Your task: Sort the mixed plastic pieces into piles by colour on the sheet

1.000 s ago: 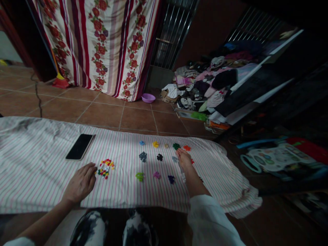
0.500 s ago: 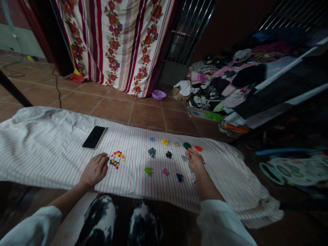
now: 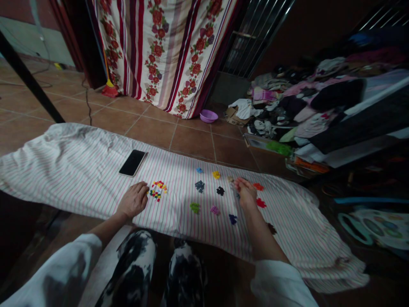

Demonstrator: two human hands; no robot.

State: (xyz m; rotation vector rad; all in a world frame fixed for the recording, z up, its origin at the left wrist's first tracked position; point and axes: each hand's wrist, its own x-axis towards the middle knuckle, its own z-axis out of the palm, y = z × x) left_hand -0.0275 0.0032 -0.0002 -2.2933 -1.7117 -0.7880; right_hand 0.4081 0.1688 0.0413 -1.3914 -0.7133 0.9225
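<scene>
1. The left hand [image 3: 133, 200] lies flat and loose on the striped cloth [image 3: 70, 166], its grip spread, fingertips just beside the mixed pile [image 3: 157, 190] of tiny hard bright pieces
2. The right hand [image 3: 246, 194] rests curled among small single-colour clusters; whether its grip pinches one, I cannot tell
3. A flat glossy black phone [image 3: 132, 162] lies beyond the left hand

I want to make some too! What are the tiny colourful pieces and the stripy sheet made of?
The mixed heap of tiny colourful pieces by the left hand looks like hard plastic: bright solid colours, blocky shapes, though too small to be sure. The pink-striped white sheet looks like soft woven cloth: matte and wrinkled.
</scene>
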